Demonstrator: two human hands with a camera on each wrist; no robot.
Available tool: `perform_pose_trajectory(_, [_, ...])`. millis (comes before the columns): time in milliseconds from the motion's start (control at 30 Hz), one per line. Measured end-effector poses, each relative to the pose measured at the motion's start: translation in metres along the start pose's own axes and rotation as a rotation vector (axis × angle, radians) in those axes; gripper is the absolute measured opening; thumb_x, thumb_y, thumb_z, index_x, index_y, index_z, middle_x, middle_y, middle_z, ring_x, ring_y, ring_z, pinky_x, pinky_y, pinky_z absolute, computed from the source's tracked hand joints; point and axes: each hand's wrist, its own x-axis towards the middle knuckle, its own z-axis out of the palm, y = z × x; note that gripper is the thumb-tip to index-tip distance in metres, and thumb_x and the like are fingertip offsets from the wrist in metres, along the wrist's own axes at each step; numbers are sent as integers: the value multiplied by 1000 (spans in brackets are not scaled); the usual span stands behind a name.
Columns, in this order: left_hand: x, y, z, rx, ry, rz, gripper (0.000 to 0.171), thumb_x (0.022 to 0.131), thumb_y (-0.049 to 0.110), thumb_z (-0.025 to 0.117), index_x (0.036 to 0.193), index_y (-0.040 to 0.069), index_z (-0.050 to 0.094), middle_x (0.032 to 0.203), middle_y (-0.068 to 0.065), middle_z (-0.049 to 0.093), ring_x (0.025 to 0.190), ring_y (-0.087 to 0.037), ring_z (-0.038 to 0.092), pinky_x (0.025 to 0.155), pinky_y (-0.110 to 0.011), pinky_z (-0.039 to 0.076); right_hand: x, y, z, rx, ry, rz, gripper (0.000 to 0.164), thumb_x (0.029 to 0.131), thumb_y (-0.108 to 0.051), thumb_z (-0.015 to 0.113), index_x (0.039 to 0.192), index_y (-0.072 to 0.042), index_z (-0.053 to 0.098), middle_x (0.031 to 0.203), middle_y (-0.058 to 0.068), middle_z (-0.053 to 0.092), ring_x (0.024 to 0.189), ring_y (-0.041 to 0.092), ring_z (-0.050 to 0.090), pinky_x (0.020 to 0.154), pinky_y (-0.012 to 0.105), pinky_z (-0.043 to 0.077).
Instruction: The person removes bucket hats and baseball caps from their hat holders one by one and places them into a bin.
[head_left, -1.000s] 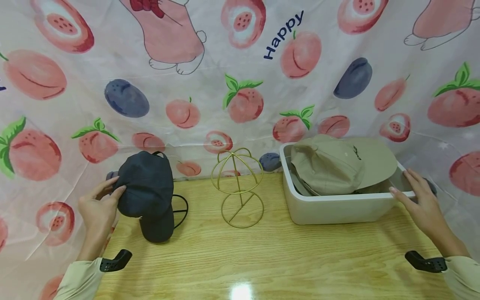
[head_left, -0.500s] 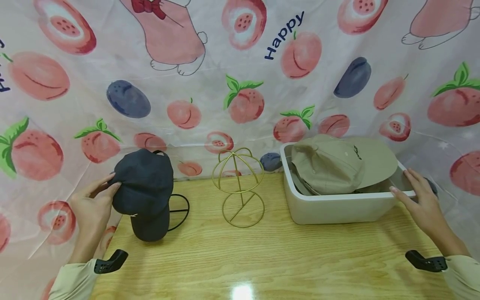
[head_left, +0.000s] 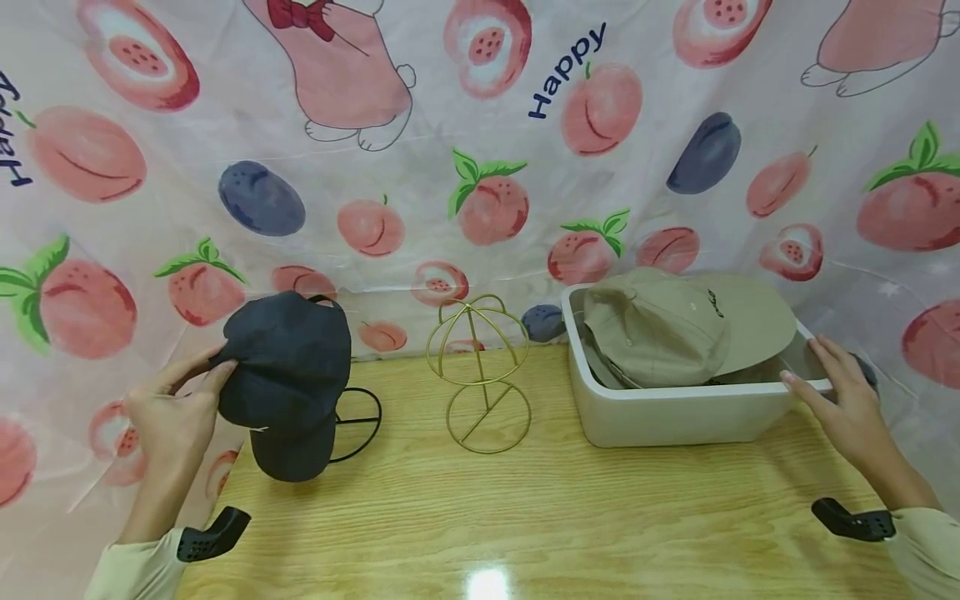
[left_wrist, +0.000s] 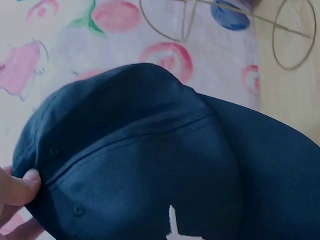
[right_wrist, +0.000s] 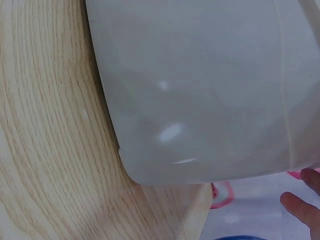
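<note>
At the left end of the table, my left hand (head_left: pixel 172 417) pinches the back of a dark navy baseball cap (head_left: pixel 288 367) between thumb and fingers. The cap's brim points down toward me. Behind and beside it shows a black wire cap stand (head_left: pixel 365 421), its upper part mostly hidden by the cap. In the left wrist view, the cap (left_wrist: pixel 135 165) fills the middle, with a bit of white stitching on its front. My right hand (head_left: pixel 847 404) lies with spread, relaxed fingers at the right corner of a white bin (head_left: pixel 675 417). A khaki cap (head_left: pixel 667 333) lies on top in it.
A gold wire cap stand (head_left: pixel 480 383) stands upright in the middle of the wooden table (head_left: pixel 525 517). More light fabric shows under the khaki cap. A fruit-printed curtain (head_left: pixel 420 108) hangs along the back and both sides.
My left hand has drawn the navy cap slightly left and up, showing more of the black stand's base. The right hand stays at the bin's corner.
</note>
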Motion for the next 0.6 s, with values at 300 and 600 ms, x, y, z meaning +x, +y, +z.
perform_pose_trajectory(300, [-4, 32, -10, 12, -21, 47, 25, 78, 10, 78, 102, 5, 75, 83, 26, 63, 84, 4, 61, 70, -7, 45, 1, 1, 0, -9, -2, -1, 69, 94, -22, 53, 151, -5, 18, 158, 10, 7, 141, 38, 0, 101, 69, -3])
perform_pose_trajectory(600, [-10, 61, -13, -30, -35, 126, 24, 76, 6, 78, 100, 7, 76, 85, 23, 66, 84, 0, 63, 71, -9, 46, 0, -1, 0, -6, -4, -3, 69, 94, -22, 53, 151, -4, 18, 158, 11, 6, 141, 37, -1, 102, 68, -3])
